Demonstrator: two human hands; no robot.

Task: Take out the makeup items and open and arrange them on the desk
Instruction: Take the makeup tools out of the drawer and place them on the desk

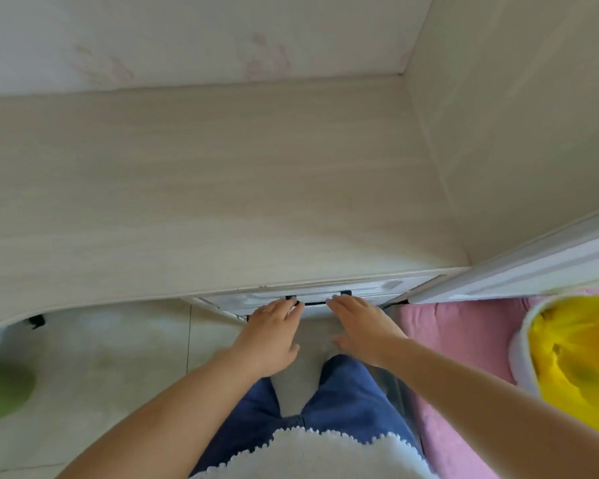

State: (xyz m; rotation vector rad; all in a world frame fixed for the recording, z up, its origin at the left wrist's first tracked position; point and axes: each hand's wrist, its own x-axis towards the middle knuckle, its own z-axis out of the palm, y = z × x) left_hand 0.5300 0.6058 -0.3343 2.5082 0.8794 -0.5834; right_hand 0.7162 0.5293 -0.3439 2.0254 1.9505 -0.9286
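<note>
A pale wooden desk [204, 184] fills the upper view, its top bare. Under its front edge sits a white drawer [370, 288] with a black bar handle [313, 303]. My left hand [274, 335] reaches forward, fingertips at the handle's left end, a ring on one finger. My right hand [358, 326] reaches beside it, straight fingers touching the handle's right end. No makeup items are in view.
A tall pale cabinet side [516, 133] walls the desk's right. A pink cushion [464, 340] and a white basket with yellow lining [574, 354] lie at my right. Tiled floor [101, 357] and a green blur [0, 388] are on the left. My blue-trousered legs stand below.
</note>
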